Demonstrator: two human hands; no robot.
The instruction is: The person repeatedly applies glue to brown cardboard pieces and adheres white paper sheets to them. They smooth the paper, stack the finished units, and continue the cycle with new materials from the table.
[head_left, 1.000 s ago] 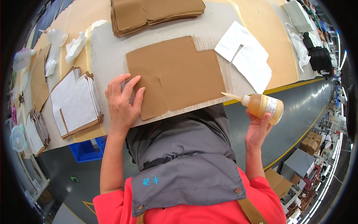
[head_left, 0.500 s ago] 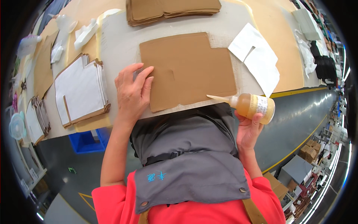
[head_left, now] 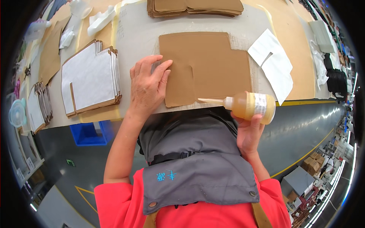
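Note:
A flat brown piece of leather-like sheet [head_left: 213, 64] lies before me at the table's near edge, with a notch at its far right corner and a short slit in it. My left hand [head_left: 148, 85] rests at its left edge, fingers curved and apart, fingertips on the border. In my right hand [head_left: 250, 131] is a squeeze bottle [head_left: 245, 105] of yellowish liquid, tilted on its side. Its long thin nozzle points left, with the tip over the sheet's near edge. Whether liquid is coming out cannot be made out.
A white slotted piece [head_left: 272, 62] lies to the right of the sheet. Stacked white-faced brown pieces [head_left: 91, 78] stand at the left, and a brown stack [head_left: 194, 7] at the far side. Below the table is a blue bin [head_left: 89, 133].
The bottle has moved left along the sheet's near edge, its nozzle now farther from the right corner. My left hand stays at the left edge. The whole view has shifted slightly.

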